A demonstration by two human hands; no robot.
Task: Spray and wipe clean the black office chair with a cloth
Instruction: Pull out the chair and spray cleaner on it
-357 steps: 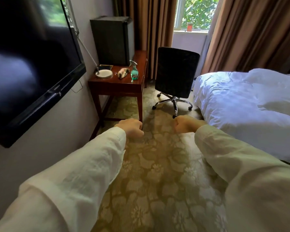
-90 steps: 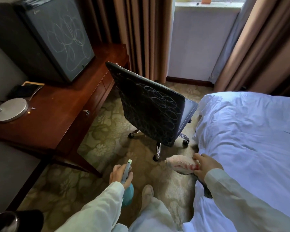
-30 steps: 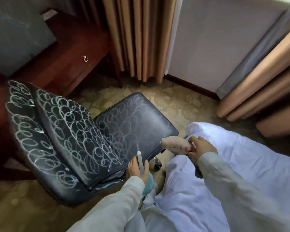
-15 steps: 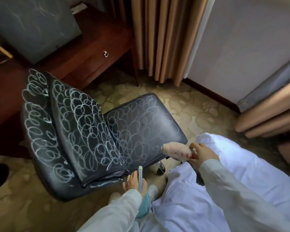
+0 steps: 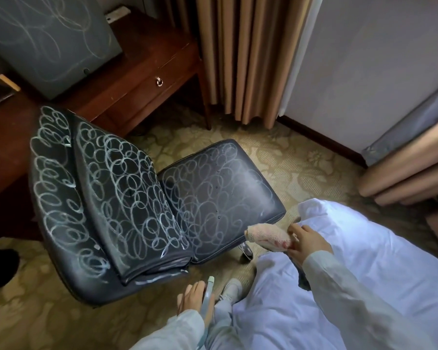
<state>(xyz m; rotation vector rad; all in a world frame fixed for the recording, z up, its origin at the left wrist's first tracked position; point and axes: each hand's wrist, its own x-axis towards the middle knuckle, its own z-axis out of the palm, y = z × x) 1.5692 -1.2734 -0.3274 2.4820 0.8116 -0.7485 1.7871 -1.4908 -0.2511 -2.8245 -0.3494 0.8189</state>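
Chair (image 5: pixel 142 198) scribbled with white loops sits at ten o'clock; left hand (image 5: pixel 191 299) grips spray bottle (image 5: pixel 205 294), right hand (image 5: pixel 307 245) grips cloth (image 5: pixel 266 234).

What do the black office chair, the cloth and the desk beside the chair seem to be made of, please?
The black office chair looks like smooth leather or imitation leather, I cannot tell which: it has a soft sheen, and small drops seem to sit on the seat. The cloth looks like soft matte fabric, perhaps terry, with a fuzzy surface. The desk looks like reddish-brown wood or veneer, polished and reflecting light.
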